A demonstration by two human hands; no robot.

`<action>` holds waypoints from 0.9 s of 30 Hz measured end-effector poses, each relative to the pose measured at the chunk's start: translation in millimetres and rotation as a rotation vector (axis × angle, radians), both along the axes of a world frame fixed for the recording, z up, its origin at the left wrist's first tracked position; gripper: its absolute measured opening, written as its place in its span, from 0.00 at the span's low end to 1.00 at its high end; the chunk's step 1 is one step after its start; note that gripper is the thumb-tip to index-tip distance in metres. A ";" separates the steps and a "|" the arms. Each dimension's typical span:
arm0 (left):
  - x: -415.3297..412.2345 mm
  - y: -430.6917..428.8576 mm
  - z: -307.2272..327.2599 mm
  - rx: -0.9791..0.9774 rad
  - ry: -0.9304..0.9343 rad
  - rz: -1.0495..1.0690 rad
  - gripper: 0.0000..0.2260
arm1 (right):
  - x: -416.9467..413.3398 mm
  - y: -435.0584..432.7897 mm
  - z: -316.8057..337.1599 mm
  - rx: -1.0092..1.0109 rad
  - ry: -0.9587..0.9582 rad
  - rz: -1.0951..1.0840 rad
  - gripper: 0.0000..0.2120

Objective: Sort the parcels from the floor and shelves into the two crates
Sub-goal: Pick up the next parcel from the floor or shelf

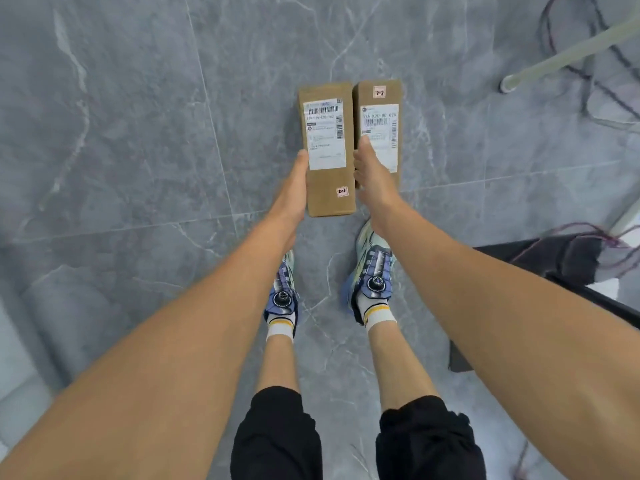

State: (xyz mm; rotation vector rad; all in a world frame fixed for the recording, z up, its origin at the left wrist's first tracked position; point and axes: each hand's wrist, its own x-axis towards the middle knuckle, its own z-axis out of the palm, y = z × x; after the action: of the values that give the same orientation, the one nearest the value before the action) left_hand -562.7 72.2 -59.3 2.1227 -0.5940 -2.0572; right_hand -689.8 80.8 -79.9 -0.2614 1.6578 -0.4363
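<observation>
The left hand (293, 190) grips a long brown cardboard parcel (329, 199) by its left edge, with the thumb lying along the top face and the fingers hidden beneath. This parcel carries a white shipping label (325, 133) and, near the hand, a small pink sticker (342, 191). Just beside it, the right hand (374, 183) holds a second parcel (389, 93) of the same kind. Its thumb rests on that parcel's label and its fingers curl round the side that faces the first parcel. The two parcels lie side by side, nearly touching, and reach forward from the hands over the grey marbled floor (138, 133). Below the hands stand two blue-and-white shoes (372, 271) with white socks, and black shorts (277, 438) show nearer the camera. Far to the right of the right hand are tangled cables (595, 74), a pale pole (568, 51) and a black object (561, 258) that cannot be made out.
</observation>
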 end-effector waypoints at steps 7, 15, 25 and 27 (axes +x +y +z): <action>-8.5 -14.1 -53.5 -0.051 -0.005 0.024 0.25 | -8.9 -11.0 -43.4 -0.012 0.036 0.023 0.23; -6.4 -22.6 -84.1 -0.061 -0.007 0.030 0.25 | -3.4 -22.1 -69.7 -0.002 0.017 0.016 0.22; -4.3 -26.0 -105.5 0.002 0.054 0.047 0.25 | 2.7 -28.4 -102.2 0.028 0.014 0.008 0.28; 2.4 -26.1 -102.5 0.001 0.058 0.078 0.26 | 7.7 -30.8 -98.9 0.028 0.003 0.014 0.26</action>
State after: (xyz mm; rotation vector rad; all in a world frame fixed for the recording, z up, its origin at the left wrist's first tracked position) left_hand -560.3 46.1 -161.8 2.0449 -0.4948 -2.0694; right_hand -682.1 50.0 -178.9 -0.2528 1.6632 -0.4017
